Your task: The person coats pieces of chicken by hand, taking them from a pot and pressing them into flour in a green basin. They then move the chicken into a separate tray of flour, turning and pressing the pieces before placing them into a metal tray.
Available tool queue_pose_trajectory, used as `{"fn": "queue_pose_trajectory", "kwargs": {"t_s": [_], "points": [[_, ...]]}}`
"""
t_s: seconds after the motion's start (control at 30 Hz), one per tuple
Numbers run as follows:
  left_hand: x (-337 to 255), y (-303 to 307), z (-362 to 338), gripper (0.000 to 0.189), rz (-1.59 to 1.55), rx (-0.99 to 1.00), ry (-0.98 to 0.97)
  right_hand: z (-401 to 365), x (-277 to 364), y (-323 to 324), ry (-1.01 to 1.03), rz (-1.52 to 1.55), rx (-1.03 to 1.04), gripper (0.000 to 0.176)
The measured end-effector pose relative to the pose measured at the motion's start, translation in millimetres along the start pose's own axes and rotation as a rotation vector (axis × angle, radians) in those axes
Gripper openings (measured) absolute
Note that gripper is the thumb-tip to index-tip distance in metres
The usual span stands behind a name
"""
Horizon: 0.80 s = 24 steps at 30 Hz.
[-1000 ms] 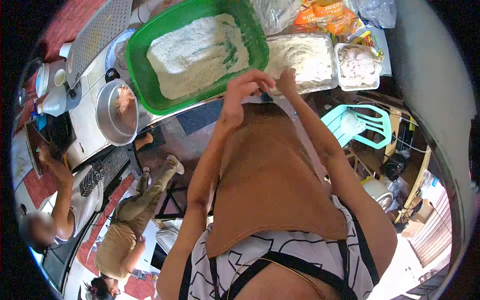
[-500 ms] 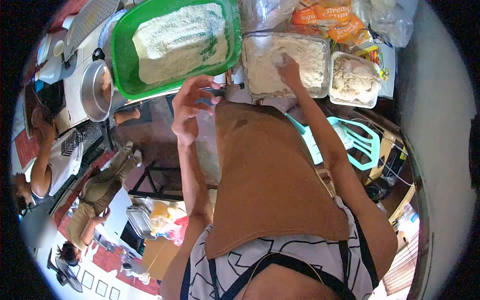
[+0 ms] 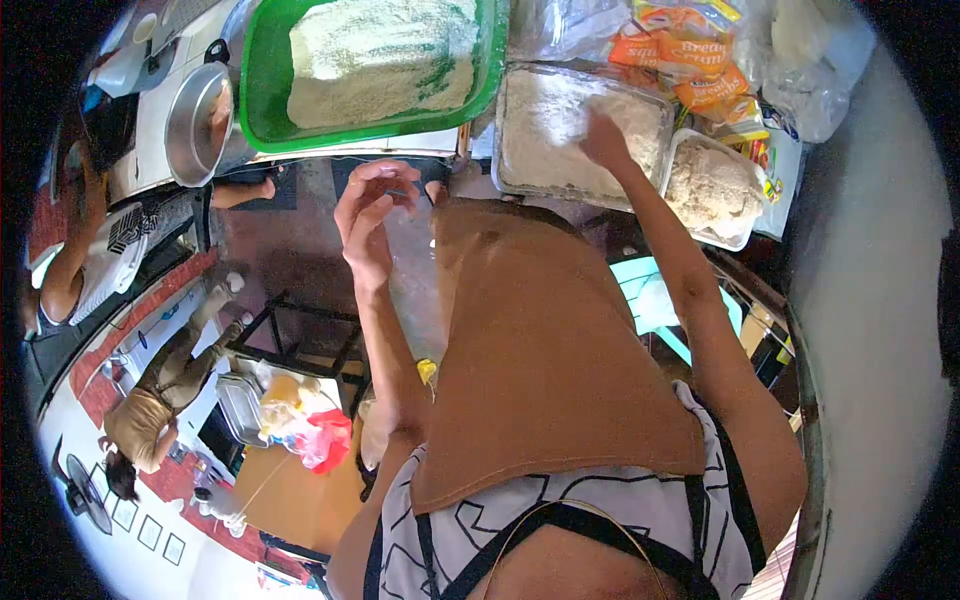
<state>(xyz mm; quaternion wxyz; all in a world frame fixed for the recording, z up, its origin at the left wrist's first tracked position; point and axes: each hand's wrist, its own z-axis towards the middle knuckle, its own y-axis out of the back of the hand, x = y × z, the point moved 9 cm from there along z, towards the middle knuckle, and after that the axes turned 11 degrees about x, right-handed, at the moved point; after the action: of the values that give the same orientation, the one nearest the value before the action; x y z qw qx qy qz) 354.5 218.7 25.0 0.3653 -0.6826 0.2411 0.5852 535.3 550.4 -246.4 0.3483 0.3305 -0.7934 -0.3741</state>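
My right hand (image 3: 607,142) is over a clear rectangular container (image 3: 560,191) of pale crumbs (image 3: 540,140), near their far right part. Its fingers are smeared and partly hidden, so whether they grip anything does not show. My left hand (image 3: 374,215) hangs in the air before the counter edge, empty, with its fingers loosely curled and apart. Nearest to it is a green basin (image 3: 375,137) of white flour (image 3: 385,45). Right of the clear container, a smaller white tub (image 3: 722,240) holds clumpy, crumb-coated pieces (image 3: 712,188).
Orange bread crumb bags (image 3: 690,60) and clear plastic bags (image 3: 810,75) lie behind the containers. A metal pot (image 3: 193,135) stands at the left. Below the counter is a turquoise plastic chair (image 3: 645,290). Two other people are at the left, one in a tan shirt (image 3: 140,425).
The view has shifted, and the counter appears turned slightly. My right hand has moved toward the far side of the clear container. My left hand is farther from the green basin.
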Motion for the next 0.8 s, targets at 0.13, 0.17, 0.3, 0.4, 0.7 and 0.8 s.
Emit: {"fn": "queue_pose_trajectory", "kwargs": {"t_s": [0.13, 0.17, 0.3, 0.4, 0.7, 0.8], "points": [[3, -5, 4, 0.037, -0.003, 0.029, -0.017, -6, -16, -13, 0.079, 0.133, 0.115, 0.075], [4, -7, 5, 0.037, -0.005, 0.033, -0.012, -6, -35, -16, 0.074, 0.135, 0.118, 0.075], [-3, -10, 14, 0.036, -0.019, 0.016, -0.027, -21, -75, 18, 0.017, 0.232, -0.026, 0.066], [-1, -10, 19, 0.034, -0.062, 0.014, -0.032, -44, -79, 68, -0.099, 0.169, -0.084, 0.066], [5, -22, 30, 0.035, 0.036, 0.104, 0.014, -33, -45, 31, -0.203, 0.269, -0.163, 0.056], [5, -26, 31, 0.035, 0.054, 0.114, 0.022, -36, 16, 2, 0.046, 0.260, -0.361, 0.056]]}}
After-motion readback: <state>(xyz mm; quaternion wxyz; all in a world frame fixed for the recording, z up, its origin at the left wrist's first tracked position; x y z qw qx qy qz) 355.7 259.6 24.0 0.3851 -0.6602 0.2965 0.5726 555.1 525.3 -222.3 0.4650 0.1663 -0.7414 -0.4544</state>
